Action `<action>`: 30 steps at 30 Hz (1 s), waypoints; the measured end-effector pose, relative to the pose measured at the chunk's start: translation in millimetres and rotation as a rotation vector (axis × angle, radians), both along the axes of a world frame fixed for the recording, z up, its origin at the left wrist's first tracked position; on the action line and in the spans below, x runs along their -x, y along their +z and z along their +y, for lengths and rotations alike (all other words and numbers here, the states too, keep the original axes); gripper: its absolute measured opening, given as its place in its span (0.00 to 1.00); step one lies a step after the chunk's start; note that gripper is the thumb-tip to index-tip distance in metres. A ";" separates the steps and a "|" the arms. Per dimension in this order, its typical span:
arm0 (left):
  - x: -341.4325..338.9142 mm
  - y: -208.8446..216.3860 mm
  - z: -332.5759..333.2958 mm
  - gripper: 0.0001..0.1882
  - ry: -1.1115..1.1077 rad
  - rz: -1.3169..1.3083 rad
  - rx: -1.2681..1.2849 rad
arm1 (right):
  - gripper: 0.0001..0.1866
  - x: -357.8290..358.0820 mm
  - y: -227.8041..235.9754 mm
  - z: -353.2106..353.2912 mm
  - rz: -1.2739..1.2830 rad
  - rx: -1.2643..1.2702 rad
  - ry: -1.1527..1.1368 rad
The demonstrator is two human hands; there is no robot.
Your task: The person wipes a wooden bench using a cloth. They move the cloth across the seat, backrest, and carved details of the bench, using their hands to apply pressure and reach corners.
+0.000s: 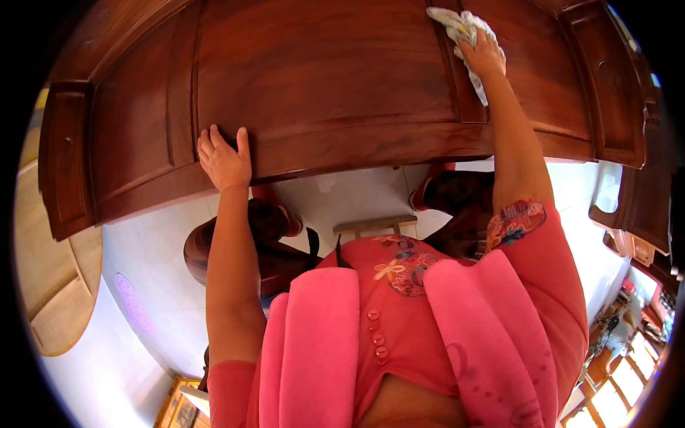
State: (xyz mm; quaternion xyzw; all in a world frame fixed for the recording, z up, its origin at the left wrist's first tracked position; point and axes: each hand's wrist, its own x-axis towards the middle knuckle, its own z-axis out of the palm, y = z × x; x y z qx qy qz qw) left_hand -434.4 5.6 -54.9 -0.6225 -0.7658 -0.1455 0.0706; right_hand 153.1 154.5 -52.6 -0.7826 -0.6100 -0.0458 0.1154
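A large panel of glossy reddish-brown wood (321, 64), with recessed sections and raised framing, spans the space before me. My right hand (485, 55) reaches to its far right part and presses a crumpled white cloth (457, 25) against the surface. Part of the cloth hangs below the palm, over an upright strip of the frame. My left hand (225, 158) lies at the near edge of the panel, left of the middle, with its fingers spread on the wood and nothing in it.
A small wooden stool (374, 225) stands on the pale tiled floor (164, 274) between my legs. Light wooden pieces (64, 285) lean at the left. At the right is more dark wooden furniture (642, 192); farther back, a person (619, 334) appears beside bright windows.
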 end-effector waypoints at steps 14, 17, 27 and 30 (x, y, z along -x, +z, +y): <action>-2.0 -14.1 1.1 0.40 -0.016 -0.126 -0.190 | 0.39 139.7 16.0 -177.3 0.064 0.021 0.294; -0.9 -9.1 -1.2 0.36 -0.071 -0.288 -0.280 | 0.40 206.7 17.2 -183.3 0.011 0.066 0.451; 25.6 11.8 -19.5 0.29 0.086 -0.850 -0.592 | 0.41 441.2 27.8 -157.1 0.144 0.150 0.963; 44.8 21.3 -27.8 0.29 0.187 -1.074 -0.715 | 0.41 454.5 28.5 -158.1 0.159 0.145 1.005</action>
